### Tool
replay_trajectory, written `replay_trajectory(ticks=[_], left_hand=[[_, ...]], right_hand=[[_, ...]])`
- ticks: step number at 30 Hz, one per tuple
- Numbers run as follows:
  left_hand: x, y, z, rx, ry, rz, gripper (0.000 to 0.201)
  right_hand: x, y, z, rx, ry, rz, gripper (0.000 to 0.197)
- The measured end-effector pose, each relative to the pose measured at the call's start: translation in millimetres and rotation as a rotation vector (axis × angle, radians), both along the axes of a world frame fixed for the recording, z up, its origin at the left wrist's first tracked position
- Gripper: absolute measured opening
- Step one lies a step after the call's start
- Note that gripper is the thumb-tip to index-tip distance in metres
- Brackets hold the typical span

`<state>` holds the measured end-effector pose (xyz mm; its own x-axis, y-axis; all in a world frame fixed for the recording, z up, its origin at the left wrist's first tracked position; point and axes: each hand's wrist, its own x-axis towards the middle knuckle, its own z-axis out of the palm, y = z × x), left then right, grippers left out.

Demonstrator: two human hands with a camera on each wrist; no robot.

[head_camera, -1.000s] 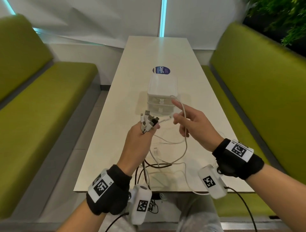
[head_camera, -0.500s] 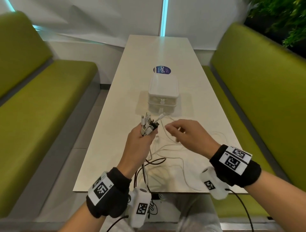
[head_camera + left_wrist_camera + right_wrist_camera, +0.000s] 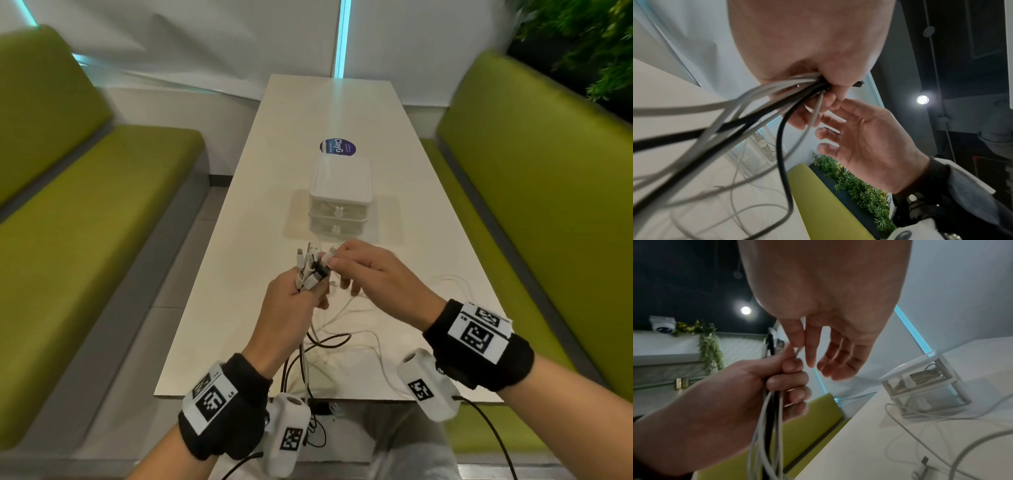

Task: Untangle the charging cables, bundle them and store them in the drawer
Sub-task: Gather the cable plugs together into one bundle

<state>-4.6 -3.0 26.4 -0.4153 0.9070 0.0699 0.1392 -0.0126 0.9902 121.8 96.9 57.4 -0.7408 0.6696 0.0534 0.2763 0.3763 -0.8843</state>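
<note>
My left hand (image 3: pixel 308 291) grips a bunch of white and black charging cables (image 3: pixel 310 269) just below their plugs, which stick up above the fist. My right hand (image 3: pixel 334 262) is pressed against that bunch, its thumb and forefinger pinching a white cable end (image 3: pixel 328 256). In the right wrist view the white cable end (image 3: pixel 797 351) sits between the right hand (image 3: pixel 803 347) and the left hand (image 3: pixel 789 374). The loose lengths (image 3: pixel 346 337) trail in loops over the table and off its near edge. The small white two-drawer unit (image 3: pixel 339 197) stands behind the hands with both drawers closed.
The white table (image 3: pixel 239 240) runs away from me between two green benches (image 3: pixel 85 222). A round blue sticker (image 3: pixel 337 148) lies beyond the drawer unit. One loose plug (image 3: pixel 924 461) rests on the tabletop. Cable is visible inside the drawer unit (image 3: pixel 920 382).
My right hand came down from its raised position, then moved left and up to the bunch with a white cable end. The left hand has kept its grip almost unmoved.
</note>
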Motion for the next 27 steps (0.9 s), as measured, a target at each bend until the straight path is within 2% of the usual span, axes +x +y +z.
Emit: replay_trajectory(ticks=[2, 5, 6, 8, 10, 11, 13, 15, 17, 18, 20, 22, 25, 27], left_hand=[[0, -1, 3, 0.047, -0.112, 0.044, 0.03], [-1, -4, 9, 0.156, -0.221, 0.07, 0.03], [-1, -5, 11, 0.186, -0.231, 0.07, 0.031], [-3, -8, 13, 0.22, -0.24, 0.068, 0.033], [-6, -11, 13, 0.228, -0.252, 0.078, 0.034], [-9, -13, 13, 0.232, -0.259, 0.084, 0.034], [-14, -15, 14, 0.24, -0.265, 0.082, 0.033], [-17, -17, 16, 0.242, -0.267, 0.07, 0.033], [-17, -18, 16, 0.242, -0.277, 0.052, 0.032], [-16, -18, 17, 0.245, -0.286, 0.041, 0.031], [-13, -19, 17, 0.255, -0.302, 0.015, 0.03], [-10, -20, 19, 0.263, -0.303, -0.011, 0.028], [-10, -22, 23, 0.259, -0.298, -0.038, 0.026], [-12, -23, 24, 0.252, -0.299, -0.031, 0.025]], right_hand=[[4, 9, -2, -0.113, -0.032, 0.048, 0.026], [9, 14, -14, 0.042, -0.354, 0.294, 0.056], [9, 11, -20, 0.052, -0.429, 0.368, 0.06], [8, 4, -33, 0.015, -0.463, 0.446, 0.053], [5, -1, -47, 0.106, -0.462, 0.477, 0.034], [5, 0, -53, 0.176, -0.464, 0.467, 0.025], [6, 3, -57, 0.229, -0.492, 0.414, 0.02], [9, 6, -55, 0.161, -0.485, 0.383, 0.028], [10, 7, -50, 0.066, -0.483, 0.385, 0.044], [9, 8, -49, 0.065, -0.487, 0.373, 0.052], [6, 11, -56, 0.2, -0.546, 0.286, 0.057], [5, 17, -67, 0.355, -0.674, 0.154, 0.055], [10, 27, -88, 0.411, -0.855, 0.04, 0.044], [14, 28, -96, 0.42, -0.823, 0.001, 0.041]])
